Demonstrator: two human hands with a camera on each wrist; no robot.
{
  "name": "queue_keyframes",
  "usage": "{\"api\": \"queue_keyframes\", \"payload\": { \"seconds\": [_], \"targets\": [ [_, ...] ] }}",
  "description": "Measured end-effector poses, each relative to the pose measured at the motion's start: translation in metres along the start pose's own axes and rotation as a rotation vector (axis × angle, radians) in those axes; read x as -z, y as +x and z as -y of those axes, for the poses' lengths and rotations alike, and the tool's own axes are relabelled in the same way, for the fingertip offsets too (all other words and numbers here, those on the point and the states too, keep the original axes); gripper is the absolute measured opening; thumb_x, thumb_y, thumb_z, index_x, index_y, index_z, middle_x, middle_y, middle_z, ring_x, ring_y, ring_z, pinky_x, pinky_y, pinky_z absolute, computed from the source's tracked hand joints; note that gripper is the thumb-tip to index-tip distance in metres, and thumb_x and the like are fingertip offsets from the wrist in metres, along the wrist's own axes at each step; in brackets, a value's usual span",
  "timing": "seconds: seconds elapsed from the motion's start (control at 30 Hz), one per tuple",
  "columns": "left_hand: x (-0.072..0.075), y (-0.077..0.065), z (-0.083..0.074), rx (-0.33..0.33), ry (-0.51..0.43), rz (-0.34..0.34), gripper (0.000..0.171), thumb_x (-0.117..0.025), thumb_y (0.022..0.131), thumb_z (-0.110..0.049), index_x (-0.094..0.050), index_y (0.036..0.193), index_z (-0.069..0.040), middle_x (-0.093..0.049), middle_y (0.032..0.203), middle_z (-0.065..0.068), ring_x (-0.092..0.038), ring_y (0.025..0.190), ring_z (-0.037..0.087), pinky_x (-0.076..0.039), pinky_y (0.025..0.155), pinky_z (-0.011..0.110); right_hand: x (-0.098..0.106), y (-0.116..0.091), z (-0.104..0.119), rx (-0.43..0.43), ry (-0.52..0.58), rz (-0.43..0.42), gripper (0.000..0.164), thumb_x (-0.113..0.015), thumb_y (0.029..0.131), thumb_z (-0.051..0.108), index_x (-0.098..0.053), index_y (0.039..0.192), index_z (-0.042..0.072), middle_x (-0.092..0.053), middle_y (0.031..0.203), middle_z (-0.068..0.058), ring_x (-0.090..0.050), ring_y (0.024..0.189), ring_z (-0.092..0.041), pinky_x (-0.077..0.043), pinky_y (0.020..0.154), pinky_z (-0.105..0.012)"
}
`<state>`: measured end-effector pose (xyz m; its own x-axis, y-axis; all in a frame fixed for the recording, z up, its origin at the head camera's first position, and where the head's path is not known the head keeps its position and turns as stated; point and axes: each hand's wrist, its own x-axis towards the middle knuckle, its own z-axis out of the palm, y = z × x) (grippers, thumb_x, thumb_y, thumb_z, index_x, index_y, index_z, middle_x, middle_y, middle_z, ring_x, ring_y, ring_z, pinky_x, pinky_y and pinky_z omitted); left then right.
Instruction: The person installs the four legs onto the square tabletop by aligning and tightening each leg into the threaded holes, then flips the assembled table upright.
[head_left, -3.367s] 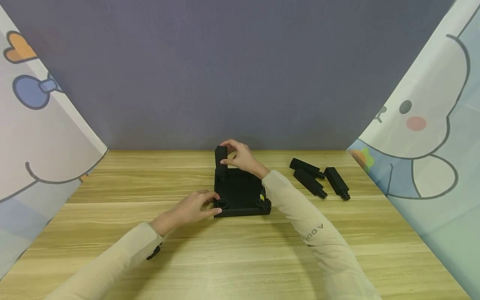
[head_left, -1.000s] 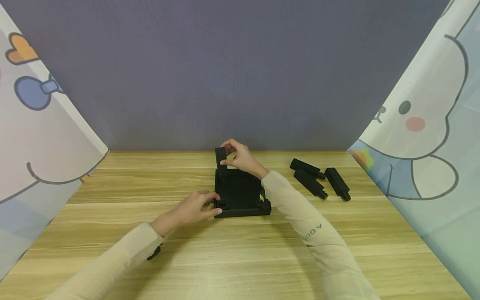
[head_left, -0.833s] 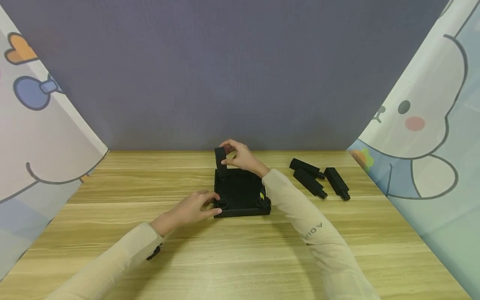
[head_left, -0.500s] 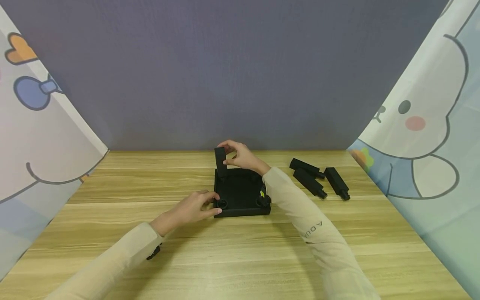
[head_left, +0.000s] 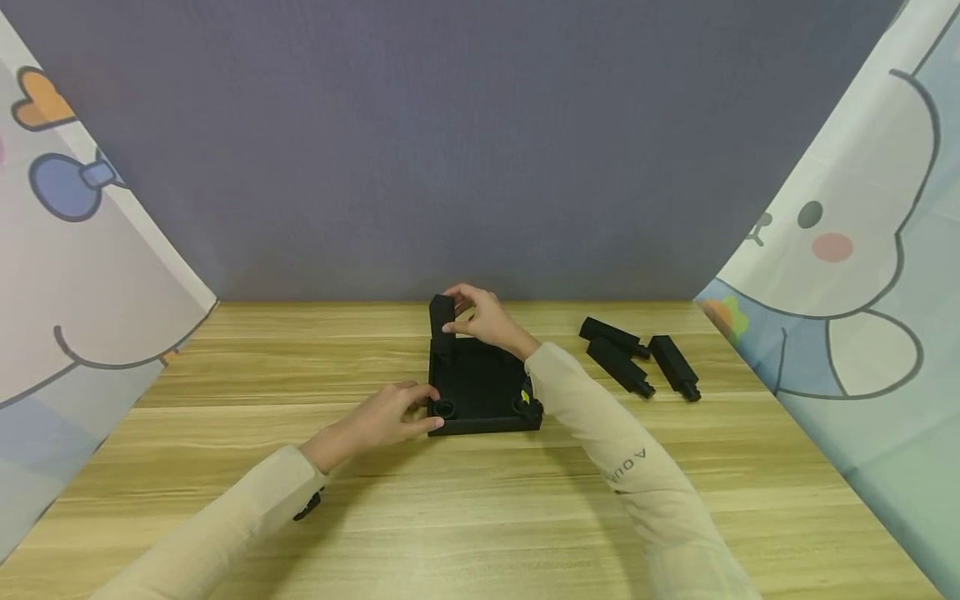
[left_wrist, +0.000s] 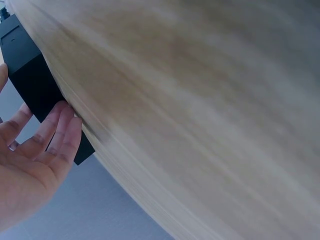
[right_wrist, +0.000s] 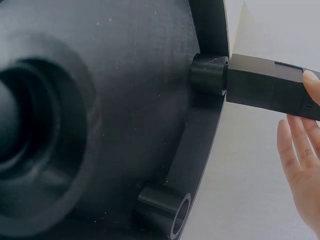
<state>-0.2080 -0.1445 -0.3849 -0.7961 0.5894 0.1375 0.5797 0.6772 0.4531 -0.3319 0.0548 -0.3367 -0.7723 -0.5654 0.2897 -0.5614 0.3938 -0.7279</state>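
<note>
A black square tabletop lies underside up on the wooden table, with raised rims and round sockets at its corners. My left hand grips its near left corner, thumb on the front edge and fingers at the left side; the left wrist view shows the fingers along the tabletop's outer wall. My right hand pinches the upper part of a square black leg, which stands upright at the far left corner. In the right wrist view the leg meets the open end of a socket, its narrow end hidden inside.
Several loose black legs lie to the right, two touching and one apart. Something black with a yellow patch sits by the near right socket, partly behind the right sleeve. A small black object shows under the left sleeve. A grey panel rises behind.
The right hand's fingers shift slightly around the leg's top, and the leg turns a little about its upright axis. The left hand and tabletop stay where they were.
</note>
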Motion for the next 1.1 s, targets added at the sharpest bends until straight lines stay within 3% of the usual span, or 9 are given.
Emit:
{"api": "queue_keyframes", "payload": {
  "seconds": [0.27,0.5,0.77,0.93,1.1],
  "targets": [
    [-0.001,0.0,0.0,-0.011,0.007,-0.011,0.038,-0.06,0.087,-0.037,-0.059,0.113,-0.009,-0.063,0.106,0.01,-0.062,0.083,0.017,-0.051,0.068,0.026,0.004,0.001,0.0,0.028,-0.026,0.036,0.05,-0.073,0.078,0.015,-0.051,0.123,0.007,-0.059,0.11,-0.012,-0.06,0.097,-0.023,-0.053,0.072,-0.03],
    [-0.001,-0.001,0.001,0.008,0.005,-0.007,0.037,-0.061,0.087,-0.039,-0.059,0.112,-0.011,-0.063,0.107,0.007,-0.062,0.09,0.019,-0.052,0.073,0.029,0.009,0.006,0.001,0.016,-0.041,0.122,0.055,-0.072,0.079,0.013,-0.048,0.128,0.01,-0.05,0.13,-0.011,-0.057,0.105,-0.025,-0.052,0.079,-0.033],
    [-0.001,-0.001,0.001,0.004,0.0,-0.01,0.038,-0.06,0.087,-0.039,-0.059,0.112,-0.011,-0.063,0.108,0.008,-0.062,0.091,0.019,-0.053,0.074,0.03,0.011,0.01,0.004,0.047,0.007,0.178,0.057,-0.069,0.081,0.01,-0.045,0.132,0.007,-0.042,0.139,-0.011,-0.048,0.118,-0.029,-0.042,0.096,-0.048],
    [-0.002,-0.001,0.001,-0.012,0.003,-0.013,0.038,-0.059,0.087,-0.04,-0.059,0.112,-0.01,-0.063,0.107,0.008,-0.063,0.09,0.02,-0.053,0.073,0.03,0.009,0.011,0.004,0.041,0.016,0.172,0.055,-0.069,0.081,0.009,-0.047,0.131,0.008,-0.044,0.137,-0.011,-0.049,0.116,-0.03,-0.043,0.094,-0.051],
    [-0.003,-0.001,0.002,-0.016,-0.001,-0.011,0.039,-0.059,0.088,-0.039,-0.059,0.112,-0.01,-0.063,0.107,0.009,-0.062,0.09,0.02,-0.053,0.073,0.031,0.005,0.008,0.005,0.008,-0.008,0.106,0.054,-0.073,0.078,0.014,-0.049,0.127,0.008,-0.051,0.128,-0.01,-0.054,0.107,-0.025,-0.05,0.085,-0.041]
  ]
}}
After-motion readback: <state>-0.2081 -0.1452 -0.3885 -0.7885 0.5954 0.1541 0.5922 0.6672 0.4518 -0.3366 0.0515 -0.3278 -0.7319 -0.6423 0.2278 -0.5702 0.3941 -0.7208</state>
